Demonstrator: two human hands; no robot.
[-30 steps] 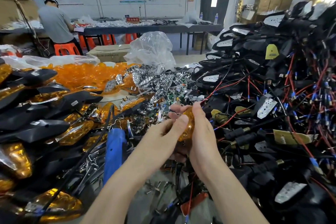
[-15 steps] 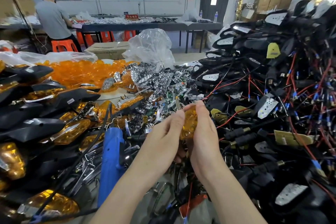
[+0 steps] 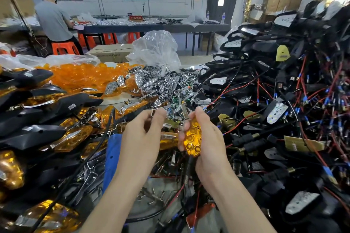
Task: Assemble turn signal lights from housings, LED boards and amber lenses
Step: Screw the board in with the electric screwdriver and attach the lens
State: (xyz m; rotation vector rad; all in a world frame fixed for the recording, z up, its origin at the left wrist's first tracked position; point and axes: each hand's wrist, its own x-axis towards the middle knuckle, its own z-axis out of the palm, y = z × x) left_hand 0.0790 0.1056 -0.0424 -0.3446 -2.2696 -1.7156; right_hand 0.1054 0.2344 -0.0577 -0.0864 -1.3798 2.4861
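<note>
A huge tangled heap of black plastic housings with red and black wires [image 3: 284, 91] is filling the right. Loose translucent orange lenses [image 3: 81, 76] are lying far left. My hands are working apart, near centre. My right hand [image 3: 210, 143] is gripping a honeycomb-patterned amber lens unit [image 3: 193, 138]. My left hand [image 3: 142, 134] is curling, but I cannot tell whether it is pinching anything.

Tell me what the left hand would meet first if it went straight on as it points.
Probably the heap of silver parts just beyond the left hand; the lens in the right hand lies off that line. Depth is unclear.
</note>
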